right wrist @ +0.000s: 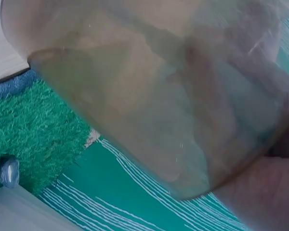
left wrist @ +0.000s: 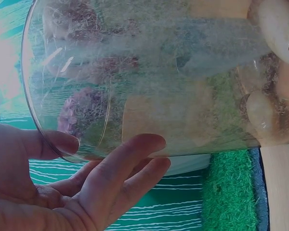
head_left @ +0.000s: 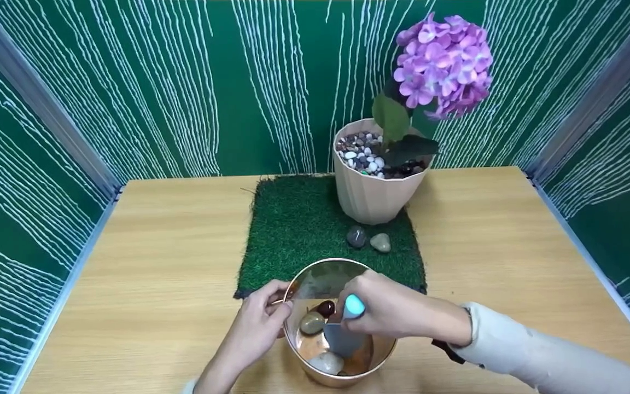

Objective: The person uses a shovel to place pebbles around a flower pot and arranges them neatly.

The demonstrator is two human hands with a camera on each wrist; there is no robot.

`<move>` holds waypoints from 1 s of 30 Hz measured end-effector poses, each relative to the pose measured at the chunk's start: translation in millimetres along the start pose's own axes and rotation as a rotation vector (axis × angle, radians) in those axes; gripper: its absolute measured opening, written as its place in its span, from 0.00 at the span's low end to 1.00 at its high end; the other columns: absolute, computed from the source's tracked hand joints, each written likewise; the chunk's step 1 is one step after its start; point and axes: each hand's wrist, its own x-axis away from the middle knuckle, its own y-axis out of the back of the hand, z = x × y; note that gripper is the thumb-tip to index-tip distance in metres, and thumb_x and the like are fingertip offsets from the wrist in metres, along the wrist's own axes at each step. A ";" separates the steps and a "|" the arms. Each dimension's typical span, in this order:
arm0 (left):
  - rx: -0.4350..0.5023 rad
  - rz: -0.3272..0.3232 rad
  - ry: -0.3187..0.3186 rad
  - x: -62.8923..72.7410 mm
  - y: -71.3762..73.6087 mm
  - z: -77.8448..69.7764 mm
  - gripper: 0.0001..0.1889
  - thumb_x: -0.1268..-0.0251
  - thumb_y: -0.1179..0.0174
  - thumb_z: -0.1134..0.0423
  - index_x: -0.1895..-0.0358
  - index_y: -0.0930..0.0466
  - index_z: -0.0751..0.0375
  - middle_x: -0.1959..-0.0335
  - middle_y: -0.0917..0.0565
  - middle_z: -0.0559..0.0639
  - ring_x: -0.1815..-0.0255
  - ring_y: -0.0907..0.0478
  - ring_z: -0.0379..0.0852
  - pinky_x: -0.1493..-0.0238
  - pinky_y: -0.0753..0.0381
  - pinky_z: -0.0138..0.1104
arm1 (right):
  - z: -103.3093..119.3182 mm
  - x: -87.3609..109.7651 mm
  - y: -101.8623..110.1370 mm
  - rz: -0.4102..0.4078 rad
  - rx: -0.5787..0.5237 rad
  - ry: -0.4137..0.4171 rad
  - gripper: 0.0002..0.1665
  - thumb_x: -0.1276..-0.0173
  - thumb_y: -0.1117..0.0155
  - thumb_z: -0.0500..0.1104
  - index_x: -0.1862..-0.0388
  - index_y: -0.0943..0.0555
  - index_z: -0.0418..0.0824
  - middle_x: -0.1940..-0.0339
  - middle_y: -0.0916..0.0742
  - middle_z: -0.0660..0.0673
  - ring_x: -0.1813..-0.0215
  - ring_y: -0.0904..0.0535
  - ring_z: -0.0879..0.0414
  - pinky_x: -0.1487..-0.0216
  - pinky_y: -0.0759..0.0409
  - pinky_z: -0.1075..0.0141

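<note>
A clear amber-tinted container [head_left: 319,284] stands at the front of the table. My left hand [head_left: 257,320] holds its left rim, thumb on one side and fingers along the outer wall, as the left wrist view shows. Reaching in over the right side, my right hand [head_left: 380,306] grips the light-blue handle of a trowel [head_left: 354,306], its flat grey blade down near the container's bottom. Inside lie a dark red stone [head_left: 326,308], a tan stone [head_left: 311,323] and a whitish stone [head_left: 326,362]. The right wrist view looks through the hazy wall, which blurs the hand.
Behind the container lies a green turf mat [head_left: 287,230] with a dark grey stone [head_left: 356,237] and a pale stone [head_left: 380,242]. A ribbed planter [head_left: 372,200] with pebbles and a purple flower [head_left: 443,65] stands at the mat's back right. Green white-streaked walls enclose the wooden table [head_left: 173,262].
</note>
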 end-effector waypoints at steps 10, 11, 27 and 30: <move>0.008 0.001 0.003 0.3 -0.2 0.0 0.16 0.26 0.45 0.68 0.41 0.21 0.70 0.46 0.15 0.69 0.47 0.13 0.62 0.65 0.10 0.36 | -0.4 2.9 6.2 0.040 0.036 0.016 0.08 0.38 0.25 0.32 0.60 0.08 0.38 0.63 0.07 0.50 0.59 0.15 0.65 0.56 0.15 0.71; 0.011 0.001 0.005 0.2 -0.3 0.0 0.16 0.26 0.45 0.68 0.41 0.21 0.70 0.46 0.15 0.69 0.47 0.13 0.62 0.65 0.10 0.36 | -0.5 3.3 5.9 0.036 0.034 0.018 0.08 0.38 0.25 0.32 0.60 0.08 0.39 0.64 0.08 0.51 0.59 0.15 0.65 0.56 0.15 0.71; 0.046 0.003 -0.009 -0.1 -0.9 2.4 0.16 0.27 0.45 0.69 0.40 0.21 0.71 0.46 0.14 0.66 0.49 0.13 0.56 0.67 0.10 0.37 | -1.5 7.6 5.4 0.003 0.029 0.046 0.10 0.36 0.27 0.31 0.57 0.08 0.38 0.60 0.07 0.46 0.58 0.14 0.63 0.54 0.13 0.70; 0.041 0.008 -0.005 -0.2 -0.9 1.6 0.16 0.26 0.45 0.69 0.40 0.21 0.70 0.46 0.14 0.66 0.49 0.13 0.56 0.66 0.10 0.37 | -1.9 8.0 8.2 -0.029 0.011 0.047 0.08 0.36 0.27 0.32 0.58 0.08 0.38 0.61 0.07 0.47 0.58 0.14 0.63 0.54 0.13 0.69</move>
